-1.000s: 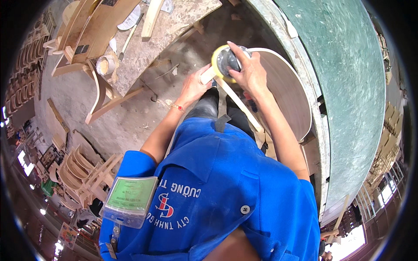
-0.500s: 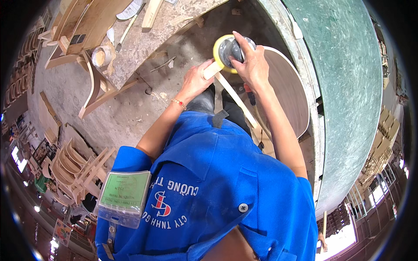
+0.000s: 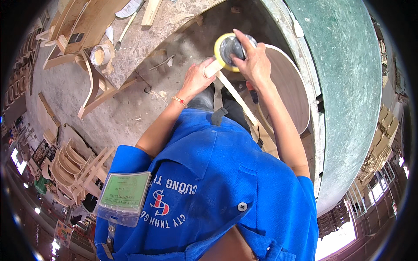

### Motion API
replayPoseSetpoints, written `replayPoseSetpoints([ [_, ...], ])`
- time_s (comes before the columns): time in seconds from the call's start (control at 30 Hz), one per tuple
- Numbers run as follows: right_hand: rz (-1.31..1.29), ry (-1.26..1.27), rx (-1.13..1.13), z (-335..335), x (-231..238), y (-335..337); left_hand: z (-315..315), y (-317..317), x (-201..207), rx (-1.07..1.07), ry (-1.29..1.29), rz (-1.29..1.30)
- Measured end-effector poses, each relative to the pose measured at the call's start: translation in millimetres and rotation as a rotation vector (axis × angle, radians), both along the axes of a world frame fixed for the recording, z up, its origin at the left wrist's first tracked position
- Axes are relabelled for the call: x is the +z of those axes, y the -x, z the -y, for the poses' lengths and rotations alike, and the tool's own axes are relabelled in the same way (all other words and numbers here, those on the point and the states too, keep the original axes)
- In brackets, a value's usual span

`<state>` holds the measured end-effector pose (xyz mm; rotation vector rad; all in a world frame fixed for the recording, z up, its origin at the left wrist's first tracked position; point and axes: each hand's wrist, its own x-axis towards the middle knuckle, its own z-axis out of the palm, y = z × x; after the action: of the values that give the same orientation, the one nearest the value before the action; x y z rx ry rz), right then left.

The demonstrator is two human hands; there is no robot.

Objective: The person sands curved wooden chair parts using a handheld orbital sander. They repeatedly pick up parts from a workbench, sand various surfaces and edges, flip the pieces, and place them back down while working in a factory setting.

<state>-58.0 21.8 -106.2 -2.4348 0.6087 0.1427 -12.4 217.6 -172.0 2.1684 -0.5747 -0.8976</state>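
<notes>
My left hand (image 3: 197,79) grips a pale wooden piece (image 3: 213,68) near its end, its fingers wrapped round the wood. A round hand sander (image 3: 226,48) with a yellow rim is in my right hand (image 3: 256,64), whose fingers curl over its dark body. The sander's disc meets the upper end of the wooden piece, and part of that end is hidden behind it. From just below, a thin pale wooden strip (image 3: 237,99) slants down to the right toward my body; I cannot tell whether it is joined to the held piece.
On the right runs a long green-topped workbench (image 3: 344,95), with a round-edged brown panel (image 3: 289,89) beside it. At the left, a worn table (image 3: 130,61) carries wooden parts, a tape roll (image 3: 100,55) and a brush (image 3: 129,26). Curved chair parts (image 3: 72,167) are stacked lower left.
My right hand has shifted slightly right with the sander, which stays at the wood. Another person's hand and an upright wooden stick at the lower right are no longer visible.
</notes>
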Motion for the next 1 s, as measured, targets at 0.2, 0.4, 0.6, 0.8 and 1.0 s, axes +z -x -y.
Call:
replayPoseSetpoints([
  [0.2, -0.068, 0.01, 0.017, 2.5, 4.1, -0.7, -1.7, -1.1, -6.4, -0.029, 0.026, 0.104],
  [0.4, -0.035, 0.03, 0.026, 7.4, 2.1, -0.9, -0.6, -2.0, -6.1, -0.015, 0.041, 0.05],
  [0.6, -0.043, 0.042, 0.031, 5.1, 4.4, -4.5, -2.0, -0.7, -11.0, -0.041, 0.031, 0.086],
  [0.8, -0.041, 0.075, 0.078, 7.3, 0.8, -2.3, -2.8, -0.8, -10.0, -0.036, 0.048, 0.061],
  [1.0, -0.046, 0.068, 0.068, 5.5, -0.9, -0.5, -1.2, -2.0, -3.0, -0.021, 0.037, 0.035],
])
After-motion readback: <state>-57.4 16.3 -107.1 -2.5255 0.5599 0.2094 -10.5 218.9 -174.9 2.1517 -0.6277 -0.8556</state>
